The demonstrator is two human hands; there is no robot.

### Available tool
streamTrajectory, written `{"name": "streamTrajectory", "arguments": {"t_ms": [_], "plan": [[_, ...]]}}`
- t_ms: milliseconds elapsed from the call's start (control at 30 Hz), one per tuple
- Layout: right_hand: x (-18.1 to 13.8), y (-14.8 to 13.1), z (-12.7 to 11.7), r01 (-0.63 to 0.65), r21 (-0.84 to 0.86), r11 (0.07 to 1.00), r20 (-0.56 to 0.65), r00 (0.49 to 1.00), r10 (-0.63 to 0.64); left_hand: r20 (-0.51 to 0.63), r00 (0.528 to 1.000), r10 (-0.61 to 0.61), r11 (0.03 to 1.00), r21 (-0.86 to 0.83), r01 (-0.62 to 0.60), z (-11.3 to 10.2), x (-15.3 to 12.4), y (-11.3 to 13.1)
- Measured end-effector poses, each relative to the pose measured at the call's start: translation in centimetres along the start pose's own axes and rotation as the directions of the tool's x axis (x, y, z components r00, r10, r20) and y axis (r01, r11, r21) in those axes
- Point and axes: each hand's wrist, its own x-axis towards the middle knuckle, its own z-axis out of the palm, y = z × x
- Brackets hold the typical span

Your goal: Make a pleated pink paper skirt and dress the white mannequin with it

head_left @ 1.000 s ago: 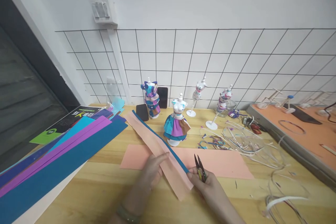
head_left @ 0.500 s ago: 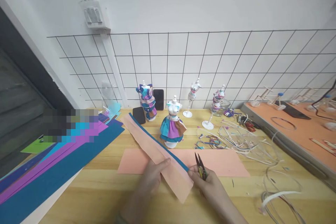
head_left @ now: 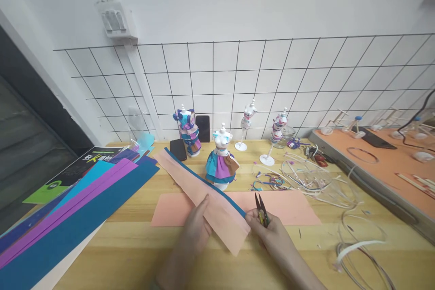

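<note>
One peach strip (head_left: 219, 213) slants over the bench (head_left: 122, 244), pinched in both hands.
Its long axis runs from near the back edge, left, toward the front edge, right, blue border (head_left: 231, 203) facing backward. The left hand (head_left: 197, 225) grips its front side; the right hand (head_left: 270, 232) pinches the border's near end and clasps one pair of snips (head_left: 261, 208), tips toward the back edge. One flat sheet (head_left: 285, 208) lies beneath. Behind: four dress forms (head_left: 222, 163), two phones (head_left: 203, 128).
</note>
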Motion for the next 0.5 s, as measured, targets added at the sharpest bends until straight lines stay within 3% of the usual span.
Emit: {"name": "streamTrajectory", "arguments": {"t_ms": [233, 333, 500], "plan": [[-0.2, -0.2, 0.3, 0.094, 0.012, 0.995, -0.021, 0.995, -0.094, 0.177, 0.984, 0.007, 0.997, 0.075, -0.021, 0.6, -1.2, -1.2], [-0.3, -0.4, 0.3, 0.143, 0.013, 0.99, -0.033, 0.989, -0.142, 0.161, 0.987, 0.019, 0.99, 0.135, -0.041, 0.4, -1.2, -1.7], [-0.5, -0.9, 0.2, 0.109, -0.007, 0.994, -0.035, 0.993, -0.109, 0.118, 0.992, 0.039, 0.982, 0.18, -0.059, -0.1, -0.6, -1.8]]}}
